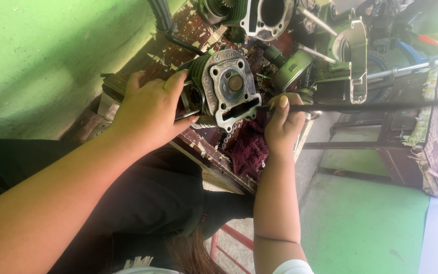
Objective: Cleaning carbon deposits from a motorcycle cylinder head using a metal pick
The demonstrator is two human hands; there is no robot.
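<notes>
Head view looks down on a cluttered counter (206, 144) of peeling dark-red wood, set against a green wall (41, 56). Engine parts crowd its far end: a second cylinder (264, 15) with a wide round bore, a grey casing (353, 61) standing on edge, and two bare studs (315, 19) poking out between them. A black hose (166, 23) runs down past the wall side. These sit close behind the work, so there is little free room beyond it.

One cylinder head (229, 89) lies near the counter's near edge, tipped so its flat gasket face looks up. It is dull grey metal with green-painted fins on the wall side, a round port in the middle and a long slot along one side. A maroon rag (249, 149) lies just beside it at the counter's edge.

The left hand (150, 109) grips the finned side, fingers wrapped over the top of it. The right hand (282, 124) is closed round one long black rod (361, 107), thumb on top, its near end touching the head's edge.
</notes>
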